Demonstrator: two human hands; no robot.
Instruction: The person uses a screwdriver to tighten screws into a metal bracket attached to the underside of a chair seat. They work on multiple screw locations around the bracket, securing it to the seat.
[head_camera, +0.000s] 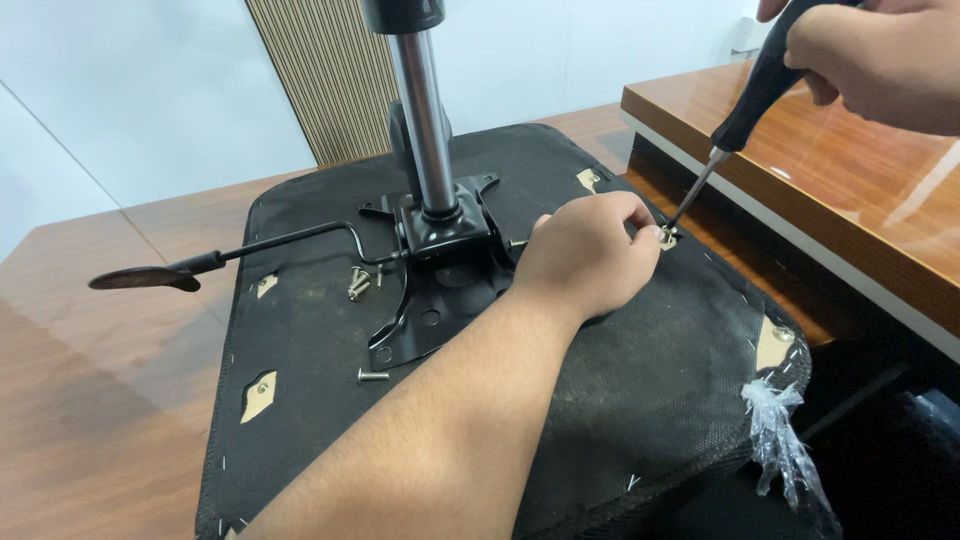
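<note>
While left hand (585, 255) pinches the screw (667, 237) near seat base's (640, 400) right edge | right hand (880, 55) clenched on screwdriver (750, 95), tip on head | screw small, slippery, likely rolls: hold shank low

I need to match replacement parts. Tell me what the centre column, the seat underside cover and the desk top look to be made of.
Centre column: polished, chrome-like metal, judging by its bright mirror streaks.
Seat underside cover: thin black fabric, matte, stapled along the edge; pale wood-like board shows through cut-outs.
Desk top: glossy brown wood grain, probably veneer or laminate; strong reflections leave it open.
</note>
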